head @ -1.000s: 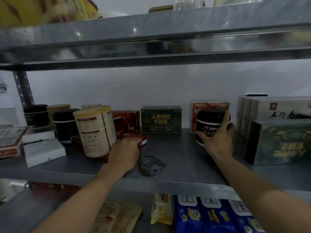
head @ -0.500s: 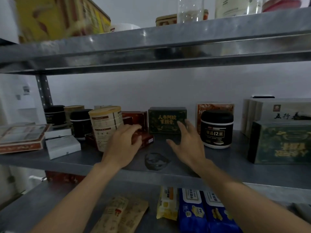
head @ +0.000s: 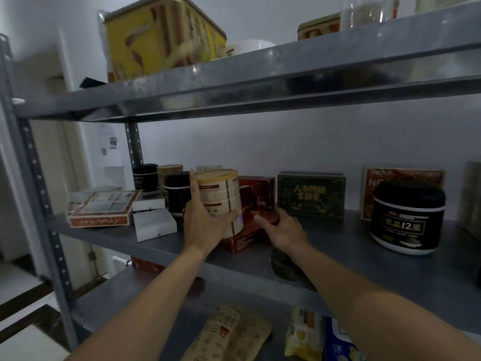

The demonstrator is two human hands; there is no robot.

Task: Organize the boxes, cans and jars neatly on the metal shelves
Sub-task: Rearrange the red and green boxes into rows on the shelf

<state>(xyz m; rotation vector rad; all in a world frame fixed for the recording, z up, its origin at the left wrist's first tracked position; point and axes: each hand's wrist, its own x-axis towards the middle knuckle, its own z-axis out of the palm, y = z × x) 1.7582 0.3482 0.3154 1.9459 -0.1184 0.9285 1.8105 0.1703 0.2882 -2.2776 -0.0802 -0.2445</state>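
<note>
On the middle metal shelf [head: 338, 259] a cream can [head: 221, 196] with a yellow lid stands tilted on a flat red box [head: 242, 238]. My left hand [head: 203, 225] grips the can from its left and front, fingers up its side and thumb across its lower front. My right hand [head: 281, 229] holds the right end of the red box, fingers on its top. A black jar [head: 407, 217] with white print stands at the right. A dark green box [head: 311, 195] stands upright behind my right hand.
Black jars [head: 178, 192] and a tan can [head: 169, 170] crowd the shelf's back left, with white boxes [head: 153, 221] and a flat patterned box [head: 104, 208] in front. A yellow tin [head: 161, 35] sits on the top shelf. Snack packets [head: 304, 334] lie on the lower shelf.
My left hand has closed round the cream can. My right hand has moved left from near the black jar onto the red box. The view has swung left and up.
</note>
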